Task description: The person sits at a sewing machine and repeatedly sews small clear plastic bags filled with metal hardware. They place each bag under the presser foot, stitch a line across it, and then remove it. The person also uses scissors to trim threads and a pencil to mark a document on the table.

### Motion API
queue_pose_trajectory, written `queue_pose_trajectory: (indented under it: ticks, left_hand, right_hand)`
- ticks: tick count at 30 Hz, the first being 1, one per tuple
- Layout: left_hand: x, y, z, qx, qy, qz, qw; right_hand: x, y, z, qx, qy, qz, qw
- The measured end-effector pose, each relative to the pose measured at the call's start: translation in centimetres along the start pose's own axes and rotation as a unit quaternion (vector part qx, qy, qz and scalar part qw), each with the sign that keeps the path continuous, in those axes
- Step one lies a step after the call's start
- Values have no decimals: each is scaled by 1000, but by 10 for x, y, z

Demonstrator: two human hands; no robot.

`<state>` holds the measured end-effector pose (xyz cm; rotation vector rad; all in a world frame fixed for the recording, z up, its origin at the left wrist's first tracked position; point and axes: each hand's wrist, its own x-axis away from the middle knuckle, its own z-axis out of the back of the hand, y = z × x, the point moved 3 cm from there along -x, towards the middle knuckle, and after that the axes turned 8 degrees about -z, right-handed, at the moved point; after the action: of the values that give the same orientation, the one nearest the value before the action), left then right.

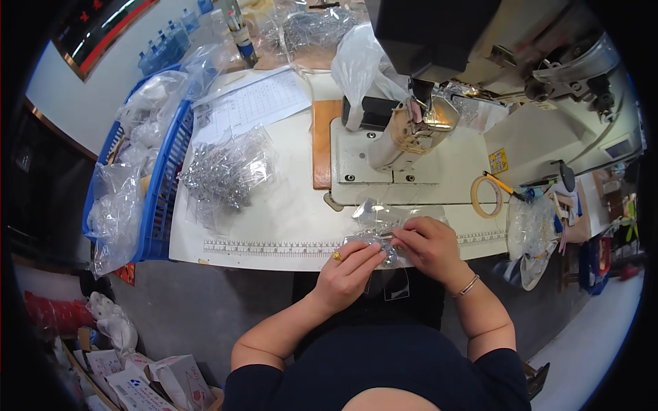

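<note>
At the front edge of the white table, my left hand point(348, 268), with a gold ring, is closed on a small clear plastic piece with shiny silver parts point(389, 257). The fingertips of my right hand point(433, 249) pinch at the same piece from the other side. What exactly lies under the fingers is too small to make out. More clear plastic point(373, 211) lies just beyond my fingers, and a clear flap point(396, 284) hangs below the edge. Over to the left, a heap of similar clear pieces with silver bits point(229, 168) rests on the table.
A post-bed sewing machine point(411, 137) stands beyond my hands. A tape roll point(486, 197) and an orange pen point(504, 185) lie to the right. A printed ruler point(274, 248) runs along the front edge. At left stands a blue basket point(161, 205) of plastic bags, beside paper sheets point(253, 103).
</note>
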<state>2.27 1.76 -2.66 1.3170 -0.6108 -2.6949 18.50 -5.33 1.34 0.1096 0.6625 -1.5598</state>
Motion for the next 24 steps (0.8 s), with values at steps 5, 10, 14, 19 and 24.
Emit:
queue_pose_trajectory:
  ticks: [5,10,14,19,24]
  left_hand:
    - [0,-3,0,8,7,0,1000]
    - [0,-3,0,5,8,0,1000]
    - [-1,-1,0,1,6,8,1000]
    - [0,-3,0,-3,10,-7,1000]
    - [0,-2,0,8,17,3,1000]
  right_hand:
    - [0,3,-6,7,-13,17,1000]
    - [-2,6,-8,2,-19,30,999]
    - [-2,7,-11,2,-25,35,999]
    - [-2,9,-10,-38,-31,-23,999]
    - [8,11,3,-93,0,-104,990]
